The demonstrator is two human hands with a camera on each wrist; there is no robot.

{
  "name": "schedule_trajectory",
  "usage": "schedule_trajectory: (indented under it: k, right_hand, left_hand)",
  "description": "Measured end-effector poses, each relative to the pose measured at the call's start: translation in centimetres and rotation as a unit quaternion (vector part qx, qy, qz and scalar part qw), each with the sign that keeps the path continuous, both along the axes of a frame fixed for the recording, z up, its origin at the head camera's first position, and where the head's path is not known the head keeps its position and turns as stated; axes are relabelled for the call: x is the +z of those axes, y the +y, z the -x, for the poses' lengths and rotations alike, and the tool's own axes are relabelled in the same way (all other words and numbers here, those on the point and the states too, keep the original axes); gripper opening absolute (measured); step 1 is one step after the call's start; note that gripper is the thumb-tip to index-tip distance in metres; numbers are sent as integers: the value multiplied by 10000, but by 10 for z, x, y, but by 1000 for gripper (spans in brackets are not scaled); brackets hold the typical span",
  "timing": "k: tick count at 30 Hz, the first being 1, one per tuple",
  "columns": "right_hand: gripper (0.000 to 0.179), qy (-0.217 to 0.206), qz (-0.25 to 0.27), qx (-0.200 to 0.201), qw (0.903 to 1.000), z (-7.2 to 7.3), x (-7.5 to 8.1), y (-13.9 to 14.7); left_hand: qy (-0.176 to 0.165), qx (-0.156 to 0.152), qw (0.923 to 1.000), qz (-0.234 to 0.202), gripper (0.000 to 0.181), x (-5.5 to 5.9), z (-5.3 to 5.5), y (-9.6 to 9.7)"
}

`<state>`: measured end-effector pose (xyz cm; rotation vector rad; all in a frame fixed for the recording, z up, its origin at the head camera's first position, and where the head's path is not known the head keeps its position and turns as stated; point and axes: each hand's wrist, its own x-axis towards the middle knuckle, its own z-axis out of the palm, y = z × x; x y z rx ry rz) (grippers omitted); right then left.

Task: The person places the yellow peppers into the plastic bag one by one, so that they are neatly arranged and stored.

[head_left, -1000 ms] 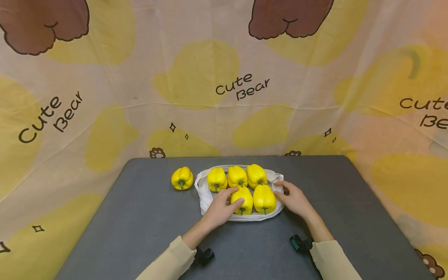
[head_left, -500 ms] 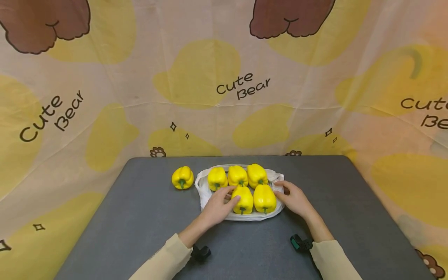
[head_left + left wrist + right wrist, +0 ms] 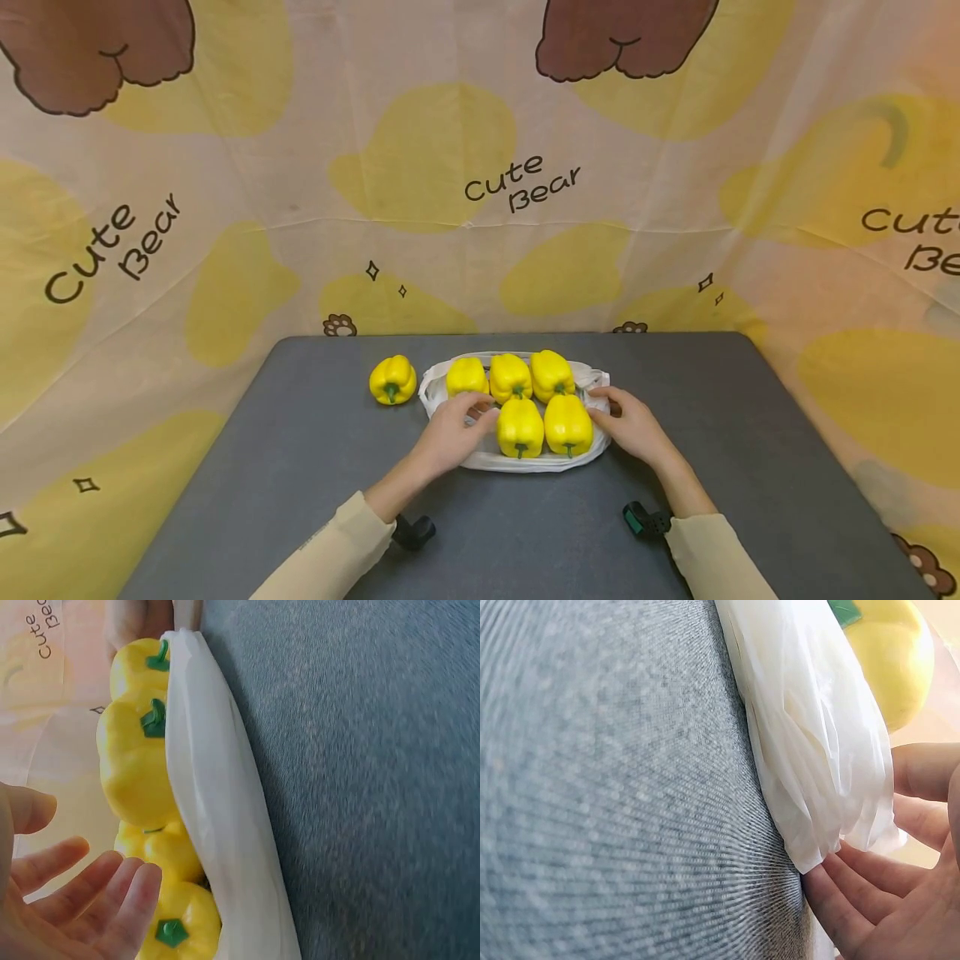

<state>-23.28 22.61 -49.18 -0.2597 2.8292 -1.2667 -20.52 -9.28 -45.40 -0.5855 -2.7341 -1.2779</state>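
A white plastic bag [image 3: 517, 464] lies on the table with its mouth spread wide, holding several yellow bell peppers. Three stand in the back row, the middle pepper [image 3: 511, 377] among them; in front are a left pepper [image 3: 521, 427] and a right pepper [image 3: 568, 425]. My left hand [image 3: 448, 433] hovers over the bag's left part, fingers apart and loosely bent, holding nothing; the left wrist view shows its bare fingertips [image 3: 142, 889] beside the peppers. At the bag's right end, my right hand [image 3: 633, 427] pinches the plastic edge [image 3: 870, 825] between thumb and fingers.
Another yellow bell pepper [image 3: 392, 380] sits on the dark grey table [image 3: 300, 467], left of the bag. A printed cloth [image 3: 420, 158] hangs behind the table's back edge. Each wrist carries a black camera mount, such as the right mount [image 3: 645, 521].
My left hand has drawn back leftward from the front left pepper, which stays in the bag. My right hand keeps its place at the bag's right edge.
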Motion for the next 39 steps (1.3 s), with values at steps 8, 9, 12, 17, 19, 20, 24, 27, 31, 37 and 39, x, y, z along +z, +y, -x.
schedule_trajectory:
  k: [8, 9, 12, 17, 19, 20, 24, 27, 31, 37, 39]
  right_hand:
    - [44, 40, 27, 14, 10000, 0, -1, 1]
    - [43, 61, 39, 16, 10000, 0, -1, 1]
    - [42, 87, 69, 14, 9999, 1, -2, 1]
    - [42, 58, 17, -5, 10000, 0, -1, 1]
    - [42, 30, 10, -32, 10000, 0, 0, 1]
    - [42, 25, 3, -32, 10000, 0, 0, 0]
    - [42, 23, 13, -27, 10000, -1, 0, 0]
    - [42, 22, 30, -11, 10000, 0, -1, 1]
    - [42, 20, 34, -13, 10000, 0, -2, 1]
    - [42, 24, 52, -22, 10000, 1, -3, 1]
    - [42, 31, 44, -20, 10000, 1, -3, 1]
  left_hand:
    - [114, 148, 9998, -121, 32, 4, 1, -12]
    - [145, 167, 9996, -157, 31, 4, 1, -14]
    - [263, 264, 9990, -239, 29, 5, 1, -20]
    - [474, 391, 9974, -375, 27, 8, 1, -31]
    - [537, 438, 9967, -423, 27, 9, 2, -35]
    - [568, 467, 9963, -436, 27, 9, 3, -37]
    - [711, 570, 9946, -488, 26, 11, 4, -44]
    - [794, 649, 9935, -490, 26, 13, 6, -49]
    - [864, 769, 9919, -529, 25, 16, 8, -55]
    - [856, 1005, 9897, -562, 25, 18, 10, -65]
    - [885, 1083, 9886, -564, 26, 18, 12, -68]
